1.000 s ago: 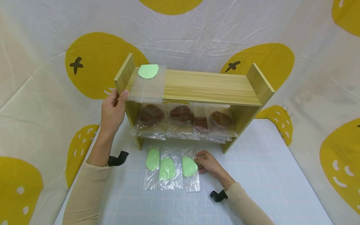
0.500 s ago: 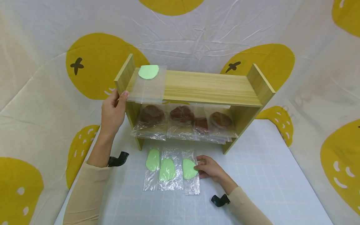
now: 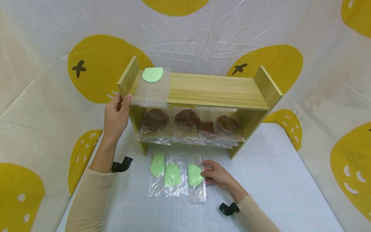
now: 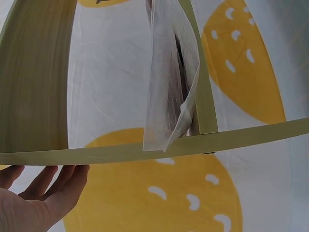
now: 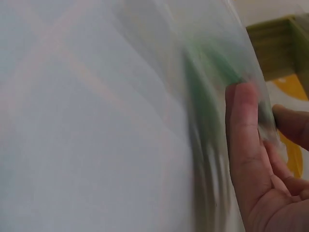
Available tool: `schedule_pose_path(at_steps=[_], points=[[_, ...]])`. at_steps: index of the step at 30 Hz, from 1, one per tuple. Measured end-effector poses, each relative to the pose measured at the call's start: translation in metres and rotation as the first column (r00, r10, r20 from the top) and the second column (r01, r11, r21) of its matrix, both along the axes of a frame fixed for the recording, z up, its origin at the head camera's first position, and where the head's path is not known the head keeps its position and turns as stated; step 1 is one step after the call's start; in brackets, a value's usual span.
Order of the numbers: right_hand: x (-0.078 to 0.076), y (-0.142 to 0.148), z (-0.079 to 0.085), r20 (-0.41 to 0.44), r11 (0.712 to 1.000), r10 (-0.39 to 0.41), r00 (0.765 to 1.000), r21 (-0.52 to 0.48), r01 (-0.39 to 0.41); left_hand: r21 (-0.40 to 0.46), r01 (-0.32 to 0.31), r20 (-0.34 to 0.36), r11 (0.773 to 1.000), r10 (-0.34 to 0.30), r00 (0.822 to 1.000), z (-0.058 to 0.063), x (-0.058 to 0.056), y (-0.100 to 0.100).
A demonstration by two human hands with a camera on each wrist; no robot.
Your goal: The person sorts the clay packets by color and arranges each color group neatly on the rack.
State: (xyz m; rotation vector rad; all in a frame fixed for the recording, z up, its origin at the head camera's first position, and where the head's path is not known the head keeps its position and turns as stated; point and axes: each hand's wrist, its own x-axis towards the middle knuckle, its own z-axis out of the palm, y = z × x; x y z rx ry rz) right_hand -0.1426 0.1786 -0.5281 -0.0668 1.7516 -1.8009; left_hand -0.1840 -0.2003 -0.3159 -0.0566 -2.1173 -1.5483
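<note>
My left hand point(image 3: 116, 116) holds the left side panel of a two-tier wooden shelf point(image 3: 220, 90), thumb at its front edge. My right hand point(image 3: 218, 174) pinches the right edge of a clear plastic bag point(image 3: 198, 195) with a flat pale-green rounded piece point(image 3: 195, 175) in it. In the right wrist view the bag's film stands partly lifted by my fingers point(image 5: 248, 130), and its contents are blurred. Two similar bags, with a green oblong piece point(image 3: 157, 166) and a green rounded piece point(image 3: 172, 175), lie to its left.
Another bag point(image 3: 155, 93) with a green piece lies on the top shelf's left end, overhanging the front. Several bagged reddish-brown discs point(image 3: 156, 119) line the lower shelf, their film hanging over its edge. Patterned cloth point(image 3: 203, 32) hangs behind the table point(image 3: 275, 180).
The right hand has shifted slightly toward the front and right, and the bag it pinches has slid a little toward the front edge. The left hand and shelf stay put.
</note>
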Motion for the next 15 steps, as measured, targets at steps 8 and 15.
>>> schedule_pose_path(at_steps=[8,15], points=[[0.0024,0.0012,0.0044,0.017,0.994,0.022,1.000,-0.110,-0.020,-0.005,0.002,-0.010,1.000,-0.002,1.000,-0.0007,-0.0002,-0.0001],[0.0021,0.0022,0.0096,0.003,0.987,0.058,0.998,-0.147,-0.057,-0.001,0.023,-0.021,1.000,-0.023,1.000,-0.0002,0.0007,-0.0002]])
